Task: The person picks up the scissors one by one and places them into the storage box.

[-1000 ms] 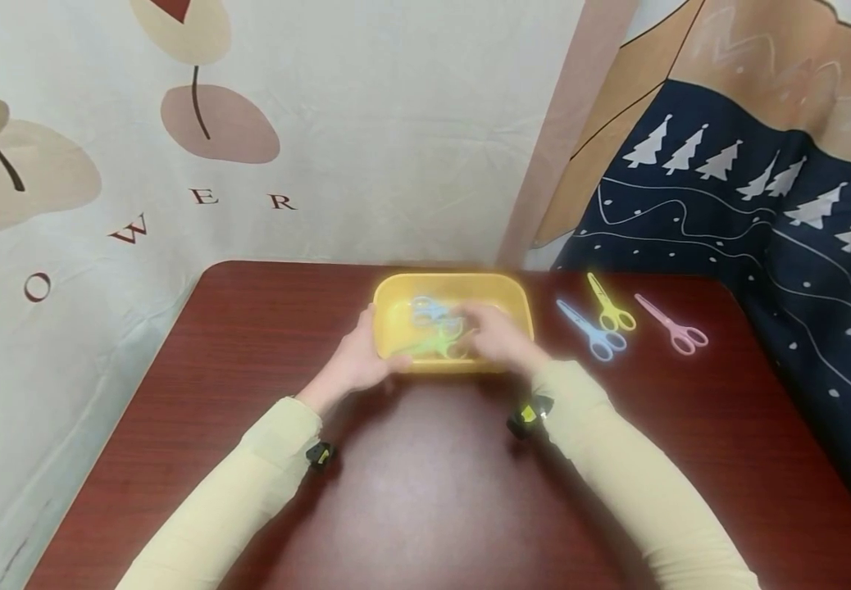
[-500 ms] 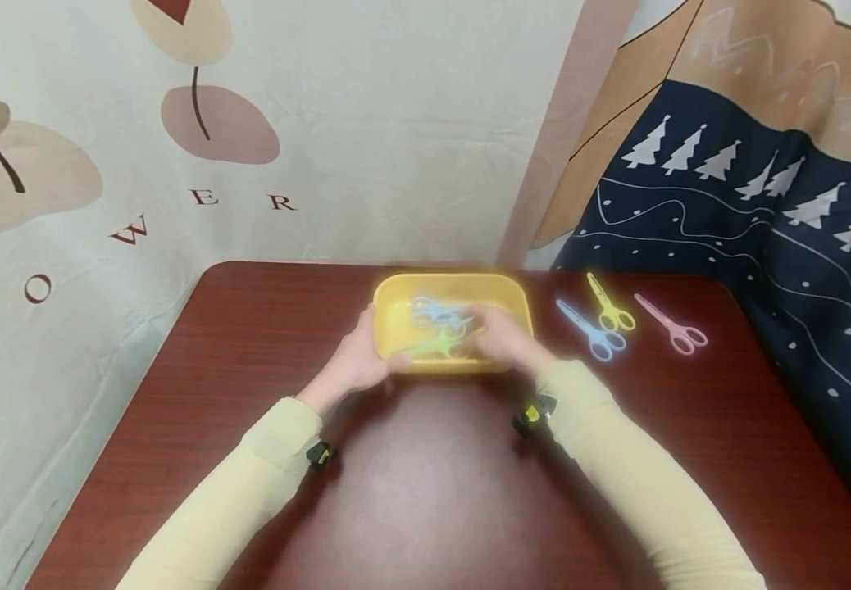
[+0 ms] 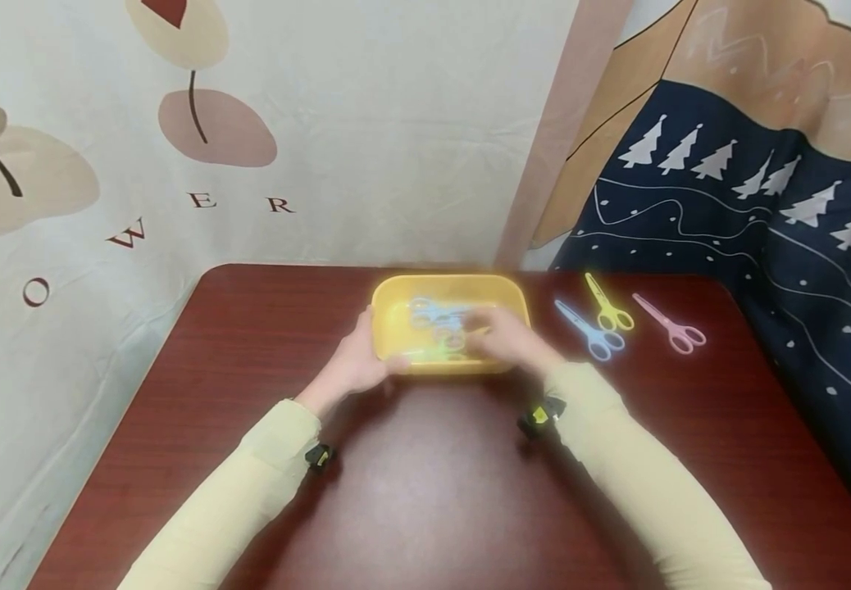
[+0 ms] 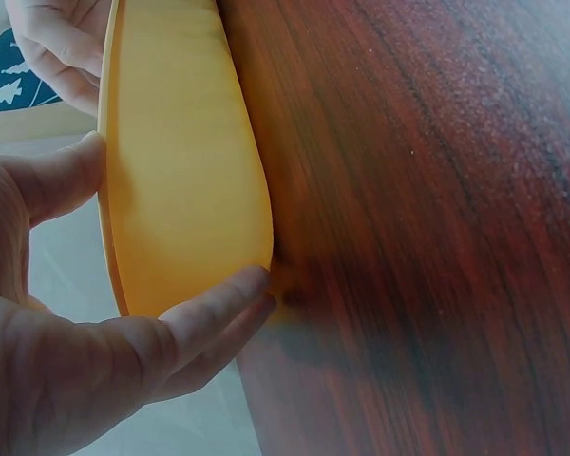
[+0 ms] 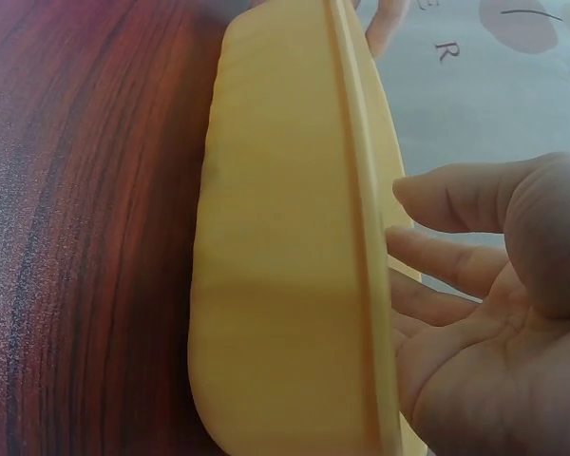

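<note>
From the head camera I see a yellow tray (image 3: 396,288) standing at the far middle of the dark red table (image 3: 411,492). My left hand (image 3: 355,360) is at the tray's left near corner and grips its wall. My right hand (image 3: 502,340) reaches over the near rim into the tray, where a blue pair of scissors (image 3: 425,311) and a green pair of scissors (image 3: 429,352) lie. I cannot tell from here if its fingers touch them. To the right of the tray, on the table, three more pairs lie side by side: blue scissors (image 3: 588,332), yellow scissors (image 3: 606,305) and pink scissors (image 3: 669,325).

In the left wrist camera my left hand (image 4: 66,351) holds the tray (image 4: 180,190): the thumb is on the rim, and the curled fingers (image 4: 214,309) press on the outer wall near the bottom.

In the right wrist camera my right hand (image 5: 494,323) is above the inside of the tray (image 5: 285,285), just beside the rim. Its fingers (image 5: 446,204) are loosely bent and apart, the palm is open, and it holds nothing.
</note>
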A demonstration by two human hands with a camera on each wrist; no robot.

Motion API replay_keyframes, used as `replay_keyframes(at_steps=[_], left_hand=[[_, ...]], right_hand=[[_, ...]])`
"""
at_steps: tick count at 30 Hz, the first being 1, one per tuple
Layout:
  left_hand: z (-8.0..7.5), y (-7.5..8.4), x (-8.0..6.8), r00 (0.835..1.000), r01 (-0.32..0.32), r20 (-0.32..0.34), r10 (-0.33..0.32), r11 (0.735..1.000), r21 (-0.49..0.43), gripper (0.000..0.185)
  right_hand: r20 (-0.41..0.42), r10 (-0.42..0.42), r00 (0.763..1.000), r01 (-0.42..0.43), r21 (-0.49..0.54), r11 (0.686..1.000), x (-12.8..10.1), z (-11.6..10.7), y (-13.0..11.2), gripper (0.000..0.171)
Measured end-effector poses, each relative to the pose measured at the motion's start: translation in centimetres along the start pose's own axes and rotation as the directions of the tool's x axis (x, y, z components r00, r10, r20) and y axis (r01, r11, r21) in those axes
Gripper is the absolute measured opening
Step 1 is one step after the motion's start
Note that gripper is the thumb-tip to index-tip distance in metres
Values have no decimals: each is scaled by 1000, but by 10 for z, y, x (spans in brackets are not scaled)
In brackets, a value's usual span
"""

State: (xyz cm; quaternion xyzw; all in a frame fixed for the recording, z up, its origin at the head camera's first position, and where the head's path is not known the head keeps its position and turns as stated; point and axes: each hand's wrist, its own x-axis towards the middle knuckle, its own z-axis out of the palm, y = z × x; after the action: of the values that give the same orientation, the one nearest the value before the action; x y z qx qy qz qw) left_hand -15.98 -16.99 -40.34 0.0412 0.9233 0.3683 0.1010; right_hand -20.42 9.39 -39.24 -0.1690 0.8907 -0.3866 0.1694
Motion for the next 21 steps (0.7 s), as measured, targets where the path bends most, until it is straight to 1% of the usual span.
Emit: replay_keyframes(at_steps=[5,10,18,21], left_hand=[[1,0,1,1000,0,1,0,1000,2,111],[1,0,1,1000,-5,1,5,1000,2,112],[1,1,1,1000,9,2,-9,1000,1,112],[1,2,0,1000,14,2,-14,1000,-2,113]], right_hand=[[-9,18,1000,-17,71,997,-4,-4,1,49],[-19,35,999,-32,147,989,-6,-9,3,54],[-35,47,998,-38,231,972,-14,-16,5,56],[-39,41,998,-30,235,972,-15,-17,8,56]])
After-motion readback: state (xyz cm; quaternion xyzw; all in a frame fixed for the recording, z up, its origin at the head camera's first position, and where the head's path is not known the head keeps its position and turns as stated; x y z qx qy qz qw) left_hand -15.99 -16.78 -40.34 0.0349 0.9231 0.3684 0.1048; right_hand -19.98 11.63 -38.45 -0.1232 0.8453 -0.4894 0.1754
